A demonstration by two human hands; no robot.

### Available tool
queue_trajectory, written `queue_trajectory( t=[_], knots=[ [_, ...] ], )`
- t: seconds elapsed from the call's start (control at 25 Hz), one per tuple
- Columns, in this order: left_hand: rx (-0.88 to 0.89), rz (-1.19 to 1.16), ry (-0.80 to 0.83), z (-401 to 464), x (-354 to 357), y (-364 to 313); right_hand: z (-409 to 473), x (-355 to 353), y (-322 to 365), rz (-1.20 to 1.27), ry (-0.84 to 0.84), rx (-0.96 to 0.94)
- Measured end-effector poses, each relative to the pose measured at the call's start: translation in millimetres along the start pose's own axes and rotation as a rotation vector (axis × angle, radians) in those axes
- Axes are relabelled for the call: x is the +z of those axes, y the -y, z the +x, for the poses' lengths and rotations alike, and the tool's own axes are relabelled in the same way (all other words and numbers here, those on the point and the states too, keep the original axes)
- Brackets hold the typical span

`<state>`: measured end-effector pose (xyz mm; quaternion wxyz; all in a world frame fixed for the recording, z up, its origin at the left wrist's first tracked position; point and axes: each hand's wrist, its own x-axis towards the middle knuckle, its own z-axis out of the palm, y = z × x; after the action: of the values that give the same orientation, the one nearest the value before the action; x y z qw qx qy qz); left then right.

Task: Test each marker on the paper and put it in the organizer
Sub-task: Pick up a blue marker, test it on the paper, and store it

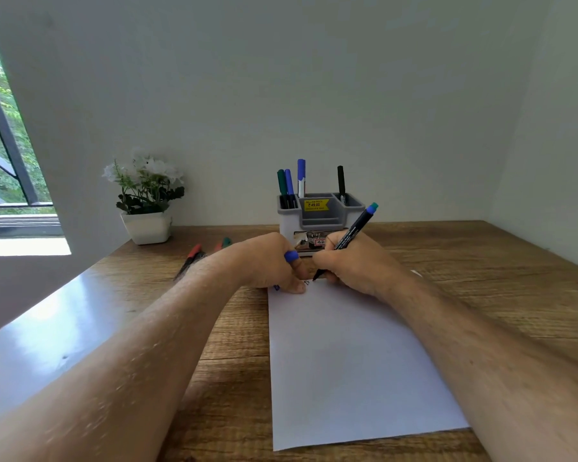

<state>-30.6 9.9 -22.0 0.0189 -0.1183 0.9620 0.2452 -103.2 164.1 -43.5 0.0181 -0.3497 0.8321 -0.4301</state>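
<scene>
A white sheet of paper (pixel 347 361) lies on the wooden desk. My right hand (pixel 357 261) grips an uncapped dark marker (pixel 351 233) with a blue-teal end, its tip touching the paper's far edge beside small marks. My left hand (pixel 267 261) rests on the paper's far left corner and holds a blue cap (pixel 291 256). Behind my hands stands the grey and white organizer (pixel 317 215) with several markers upright in it: green, blue and black ones.
Two loose markers lie on the desk to the left, one with a red cap (pixel 194 252) and one with a green cap (pixel 225 243). A white pot of white flowers (pixel 146 208) stands at the back left. A window is at far left.
</scene>
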Motion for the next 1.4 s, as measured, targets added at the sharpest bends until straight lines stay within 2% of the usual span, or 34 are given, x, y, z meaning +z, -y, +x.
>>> queue_trajectory(
  t=[0.24,0.96,1.24,1.4],
  knots=[
    [-0.011,-0.013,-0.002,1.4,-0.1,0.3,3.3,0.9,-0.5,0.048,0.027,0.000],
    [-0.033,-0.042,0.023,-4.5,-1.8,-4.6,0.6,2.0,2.1,0.023,-0.032,-0.019],
    [-0.039,-0.038,0.022,-3.1,-1.4,-3.6,2.1,-0.1,0.8,0.066,0.039,-0.008],
    [-0.041,-0.042,0.029,-3.6,-1.2,-5.3,1.6,-1.0,0.5,0.029,0.019,0.012]
  ],
)
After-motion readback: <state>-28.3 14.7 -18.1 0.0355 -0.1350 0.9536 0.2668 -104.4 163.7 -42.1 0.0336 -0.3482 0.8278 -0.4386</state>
